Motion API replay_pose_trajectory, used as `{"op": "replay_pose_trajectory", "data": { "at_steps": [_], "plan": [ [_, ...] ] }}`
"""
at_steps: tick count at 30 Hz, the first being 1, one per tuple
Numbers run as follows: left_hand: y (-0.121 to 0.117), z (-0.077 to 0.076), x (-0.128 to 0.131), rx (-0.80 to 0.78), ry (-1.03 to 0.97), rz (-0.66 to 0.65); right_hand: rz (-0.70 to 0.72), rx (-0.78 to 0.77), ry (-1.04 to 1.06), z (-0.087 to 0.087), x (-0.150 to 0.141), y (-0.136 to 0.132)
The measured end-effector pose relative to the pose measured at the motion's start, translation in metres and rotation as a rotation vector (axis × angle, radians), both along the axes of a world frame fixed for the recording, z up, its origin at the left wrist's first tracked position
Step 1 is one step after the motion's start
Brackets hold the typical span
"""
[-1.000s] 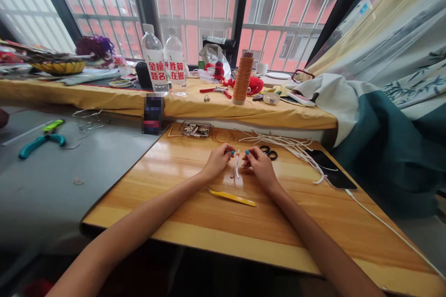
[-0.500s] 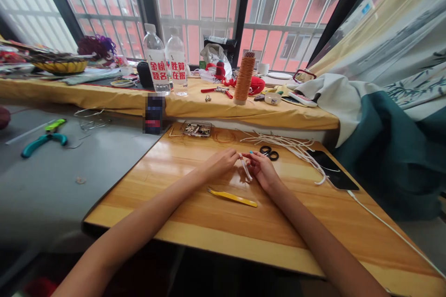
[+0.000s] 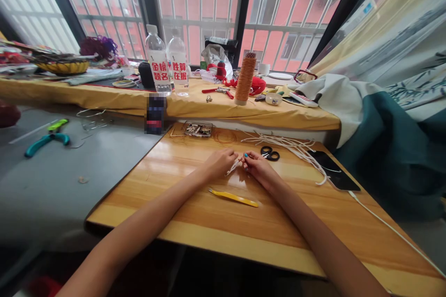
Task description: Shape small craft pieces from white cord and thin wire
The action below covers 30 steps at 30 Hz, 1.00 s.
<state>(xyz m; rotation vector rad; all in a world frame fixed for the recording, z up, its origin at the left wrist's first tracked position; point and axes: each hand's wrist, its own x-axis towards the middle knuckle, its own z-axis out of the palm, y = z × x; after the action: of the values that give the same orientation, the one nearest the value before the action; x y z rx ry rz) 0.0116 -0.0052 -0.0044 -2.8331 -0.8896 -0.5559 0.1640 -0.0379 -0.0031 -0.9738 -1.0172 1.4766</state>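
Observation:
Over the wooden table, my left hand (image 3: 223, 162) and my right hand (image 3: 257, 167) almost meet, fingers pinched. Between them is a short piece of white cord (image 3: 232, 167), its loose end slanting down to the left beneath my left fingers. The right fingertips close on the cord's upper end, which looks reddish there. Left fingertips are bent in beside it; their exact grip on the cord is partly hidden. Yellow-handled tweezers (image 3: 235, 198) lie on the table just below both hands. Behind the right hand rest black-handled scissors (image 3: 270, 153), their blades mostly covered by the hand.
A bundle of white cords (image 3: 289, 146) and a phone (image 3: 332, 171) with a cable lie at the right. Toward the back stand a clear box (image 3: 198, 129) of small parts and coiled thin wire (image 3: 225, 136). Teal pliers (image 3: 47, 139) lie on the grey surface at left.
The white cord has swung from pointing down-right to pointing down-left. My right hand has shifted slightly left, and its fingers have closed in more. The view has moved a little.

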Motion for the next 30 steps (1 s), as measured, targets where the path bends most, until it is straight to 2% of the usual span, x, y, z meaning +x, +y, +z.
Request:
{"op": "replay_pose_trajectory", "data": {
  "at_steps": [8, 18, 25, 27, 30],
  "plan": [
    [0.005, 0.0, 0.001, -0.015, 0.027, 0.023, 0.014, 0.008, -0.048, -0.002, -0.001, 0.002],
    [0.007, -0.002, 0.005, -0.042, -0.035, 0.039, 0.005, 0.024, -0.103, 0.002, -0.002, 0.002],
    [0.008, -0.003, 0.0, 0.016, -0.067, 0.023, -0.09, 0.028, -0.102, 0.005, 0.0, -0.004],
    [0.009, -0.004, -0.004, -0.013, -0.093, 0.005, -0.137, 0.029, -0.077, 0.007, 0.001, -0.005],
    [0.008, -0.007, -0.006, -0.157, -0.184, -0.028, -0.208, 0.033, -0.029, 0.008, 0.005, -0.004]
  ]
}}
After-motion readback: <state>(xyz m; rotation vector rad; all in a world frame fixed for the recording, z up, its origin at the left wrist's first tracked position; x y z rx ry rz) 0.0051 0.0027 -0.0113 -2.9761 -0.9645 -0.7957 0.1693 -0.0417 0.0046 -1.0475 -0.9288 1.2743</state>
